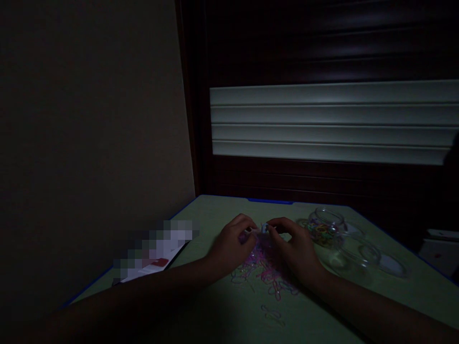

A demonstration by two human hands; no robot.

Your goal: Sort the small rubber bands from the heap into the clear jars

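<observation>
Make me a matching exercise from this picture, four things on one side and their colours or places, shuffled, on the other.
Things:
1. Loose bands
2. Clear jar
3. Tabletop
4. Slatted panel

Colours or places:
A. Green, with a blue edge
B. Partly pink, heaped near the left hand and right hand
C. Pale, upright behind the tabletop
D. Right of both hands, with coloured bands inside

Pairs: 1-B, 2-D, 3-A, 4-C.
</observation>
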